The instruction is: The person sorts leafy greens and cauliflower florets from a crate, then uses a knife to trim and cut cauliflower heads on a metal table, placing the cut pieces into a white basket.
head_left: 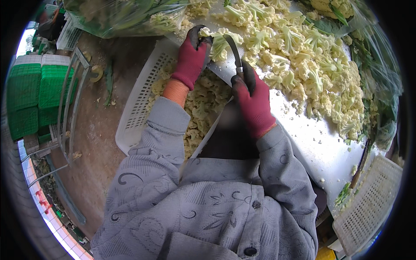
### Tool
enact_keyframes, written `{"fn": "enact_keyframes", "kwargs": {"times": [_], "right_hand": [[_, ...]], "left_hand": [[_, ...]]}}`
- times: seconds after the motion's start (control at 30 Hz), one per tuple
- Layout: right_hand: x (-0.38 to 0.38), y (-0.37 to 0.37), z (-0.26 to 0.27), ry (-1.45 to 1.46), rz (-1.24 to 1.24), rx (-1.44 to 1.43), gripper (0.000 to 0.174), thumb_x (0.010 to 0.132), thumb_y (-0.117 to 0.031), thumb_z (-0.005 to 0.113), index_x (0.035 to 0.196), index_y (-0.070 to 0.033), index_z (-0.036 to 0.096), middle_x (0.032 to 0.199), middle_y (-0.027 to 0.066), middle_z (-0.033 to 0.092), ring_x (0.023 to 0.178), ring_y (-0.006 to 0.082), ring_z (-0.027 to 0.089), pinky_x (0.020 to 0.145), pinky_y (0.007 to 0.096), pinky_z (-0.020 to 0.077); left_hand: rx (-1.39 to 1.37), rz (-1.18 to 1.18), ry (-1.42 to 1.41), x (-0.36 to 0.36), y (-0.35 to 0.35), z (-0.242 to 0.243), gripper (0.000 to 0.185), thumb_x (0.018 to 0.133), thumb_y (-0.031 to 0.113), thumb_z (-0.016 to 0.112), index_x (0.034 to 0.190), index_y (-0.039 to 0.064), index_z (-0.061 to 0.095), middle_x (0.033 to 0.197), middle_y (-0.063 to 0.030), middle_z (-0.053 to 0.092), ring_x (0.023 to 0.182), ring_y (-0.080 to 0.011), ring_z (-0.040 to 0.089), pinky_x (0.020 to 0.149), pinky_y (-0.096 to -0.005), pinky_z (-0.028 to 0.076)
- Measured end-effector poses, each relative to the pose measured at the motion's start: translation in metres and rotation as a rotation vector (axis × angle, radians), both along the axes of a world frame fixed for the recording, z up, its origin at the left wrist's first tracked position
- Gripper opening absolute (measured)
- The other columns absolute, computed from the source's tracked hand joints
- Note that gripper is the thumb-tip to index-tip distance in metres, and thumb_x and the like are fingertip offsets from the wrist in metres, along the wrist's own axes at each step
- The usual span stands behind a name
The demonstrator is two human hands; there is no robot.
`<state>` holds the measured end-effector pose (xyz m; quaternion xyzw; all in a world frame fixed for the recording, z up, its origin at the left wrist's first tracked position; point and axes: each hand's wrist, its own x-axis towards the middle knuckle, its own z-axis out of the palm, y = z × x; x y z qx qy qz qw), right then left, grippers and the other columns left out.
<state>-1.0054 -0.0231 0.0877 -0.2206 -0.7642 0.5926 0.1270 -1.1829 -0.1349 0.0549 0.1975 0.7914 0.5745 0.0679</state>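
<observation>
My left hand (191,60), in a red knit glove with dark fingertips, grips a pale cauliflower floret (221,45) above the corner of the metal table. Gloved the same way, my right hand (252,96) holds a curved knife (233,48) by its handle. Its dark blade points up and away from me, close to the floret's right side. A heap of cut cauliflower florets (305,61) covers the far and right part of the metal table (289,120). Below my left hand, a white perforated plastic crate (139,107) holds many more florets (201,113).
Clear plastic bags with green leaves (123,16) lie at upper left and along the right edge (383,65). Another knife (359,165) rests at the table's right, beside a white crate (367,204). Green crates (24,94) and a metal cart frame (70,107) stand left.
</observation>
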Motion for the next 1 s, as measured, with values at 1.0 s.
{"fn": "enact_keyframes", "kwargs": {"times": [1.0], "right_hand": [[0.007, 0.012, -0.001, -0.111, 0.201, 0.242, 0.049, 0.09, -0.027, 0.061, 0.137, -0.015, 0.054, 0.108, 0.017, 0.071, 0.101, 0.0367, 0.067, 0.089, 0.0431, 0.0519]], "left_hand": [[-0.085, -0.088, 0.447, -0.01, -0.046, 0.034, 0.051, 0.085, 0.005, 0.06, 0.135, 0.009, 0.054, 0.128, -0.0128, 0.062, 0.114, -0.026, 0.062, 0.097, -0.0356, 0.049]]}}
